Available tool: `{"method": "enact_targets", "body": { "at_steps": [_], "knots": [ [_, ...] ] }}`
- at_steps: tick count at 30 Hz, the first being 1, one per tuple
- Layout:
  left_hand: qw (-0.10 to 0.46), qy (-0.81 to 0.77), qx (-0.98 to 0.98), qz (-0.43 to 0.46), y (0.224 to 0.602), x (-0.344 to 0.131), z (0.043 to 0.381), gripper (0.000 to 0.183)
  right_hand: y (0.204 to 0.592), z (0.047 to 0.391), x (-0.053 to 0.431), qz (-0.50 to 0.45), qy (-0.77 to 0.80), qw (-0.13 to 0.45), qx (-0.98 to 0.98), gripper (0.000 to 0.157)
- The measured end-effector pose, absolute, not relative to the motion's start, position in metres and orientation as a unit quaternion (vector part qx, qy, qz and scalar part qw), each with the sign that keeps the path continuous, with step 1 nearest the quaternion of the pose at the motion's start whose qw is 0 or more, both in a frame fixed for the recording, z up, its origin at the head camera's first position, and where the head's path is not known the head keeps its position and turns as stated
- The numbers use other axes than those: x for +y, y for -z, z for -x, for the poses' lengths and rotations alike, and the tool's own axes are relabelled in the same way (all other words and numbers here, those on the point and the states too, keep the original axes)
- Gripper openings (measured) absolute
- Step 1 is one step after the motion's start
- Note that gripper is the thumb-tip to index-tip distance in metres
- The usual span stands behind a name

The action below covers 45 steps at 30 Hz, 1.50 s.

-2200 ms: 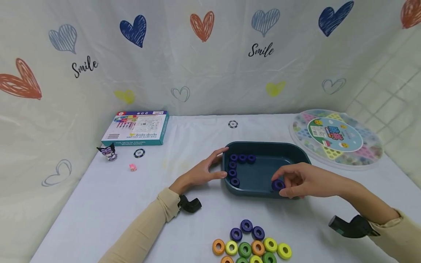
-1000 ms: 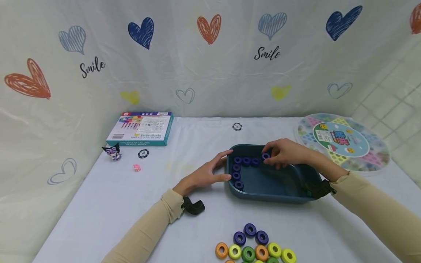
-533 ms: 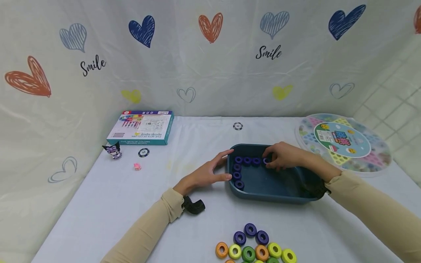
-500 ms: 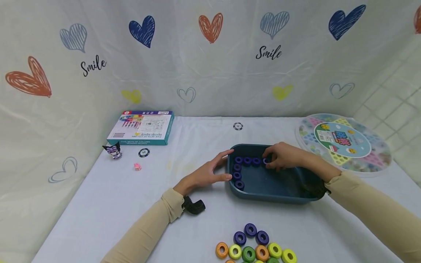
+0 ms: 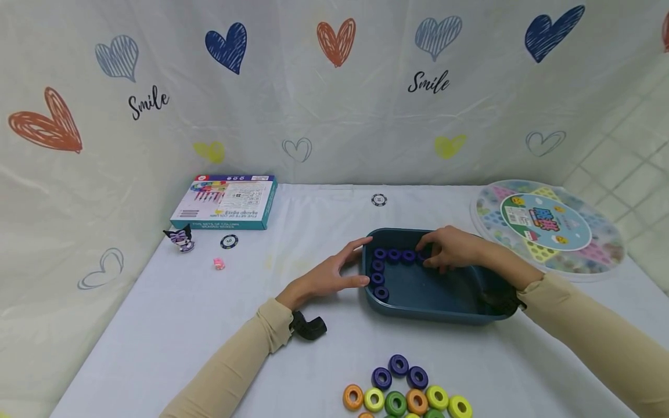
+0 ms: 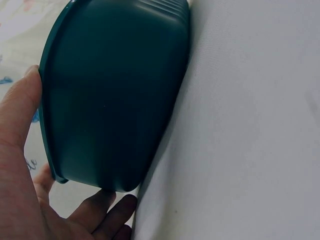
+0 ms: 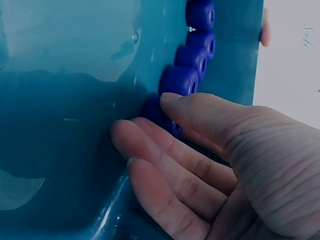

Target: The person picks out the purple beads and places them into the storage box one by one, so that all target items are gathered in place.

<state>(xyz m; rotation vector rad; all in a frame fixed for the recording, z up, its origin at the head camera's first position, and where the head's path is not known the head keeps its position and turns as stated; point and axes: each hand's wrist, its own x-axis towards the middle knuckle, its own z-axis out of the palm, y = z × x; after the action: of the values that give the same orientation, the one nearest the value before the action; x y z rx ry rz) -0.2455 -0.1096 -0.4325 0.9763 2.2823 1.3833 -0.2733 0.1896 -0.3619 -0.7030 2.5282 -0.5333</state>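
Observation:
A dark teal tray (image 5: 444, 316) stands on the white cloth. Inside it, purple ring-shaped beads (image 5: 377, 279) form an L along the left wall and the far wall. With thumb and fingers, my right hand (image 5: 456, 251) pinches another purple bead (image 7: 154, 111) at the right end of the far row, right beside its neighbour. That bead is mostly hidden by the fingers in the head view. My left hand (image 5: 324, 280) spans the tray's left end, fingers spread; in the left wrist view its thumb (image 6: 22, 107) touches the rim and its fingertips reach the tray's side.
Near the front edge lie loose beads: purple (image 5: 399, 365), orange (image 5: 352, 397), yellow (image 5: 437, 397) and green (image 5: 395, 403). A flat box (image 5: 225, 203), a small figurine (image 5: 180, 238), a pink trinket (image 5: 218, 264) and a chip (image 5: 229, 241) sit left. A round game board (image 5: 546, 226) lies right.
My right hand carried the purple bead from the tray's near right side to the far wall, then lowered it into the row. My left hand stayed at the tray's left end.

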Motion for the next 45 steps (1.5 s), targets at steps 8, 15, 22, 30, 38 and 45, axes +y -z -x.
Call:
{"method": "enact_targets", "body": {
  "at_steps": [8, 15, 22, 30, 38, 45],
  "knots": [
    [0.152, -0.481, 0.794, -0.341, 0.437, -0.109, 0.244, 0.077, 0.357, 0.268, 0.192, 0.265, 0.198, 0.224, 0.917, 0.033],
    [0.144, -0.472, 0.8, -0.343, 0.435, -0.11, 0.245, 0.078, 0.34, 0.255, 0.191, 0.303, 0.206, 0.167, 0.915, 0.027],
    [0.144, -0.472, 0.8, -0.342, 0.433, -0.11, 0.245, 0.08, 0.328, 0.226, 0.184, 0.343, 0.243, 0.147, 0.895, 0.023],
    [0.142, -0.472, 0.799, -0.345, 0.431, -0.109, 0.246, 0.08, 0.324, 0.181, 0.168, 0.402, 0.234, 0.108, 0.879, 0.016],
    [0.142, -0.475, 0.796, -0.346, 0.431, -0.109, 0.247, 0.081, 0.34, 0.14, 0.151, 0.397, 0.243, 0.212, 0.859, 0.013],
    [0.144, -0.475, 0.795, -0.348, 0.433, -0.109, 0.248, 0.081, 0.355, 0.122, 0.147, 0.384, 0.222, 0.264, 0.856, 0.015]
  ]
}}
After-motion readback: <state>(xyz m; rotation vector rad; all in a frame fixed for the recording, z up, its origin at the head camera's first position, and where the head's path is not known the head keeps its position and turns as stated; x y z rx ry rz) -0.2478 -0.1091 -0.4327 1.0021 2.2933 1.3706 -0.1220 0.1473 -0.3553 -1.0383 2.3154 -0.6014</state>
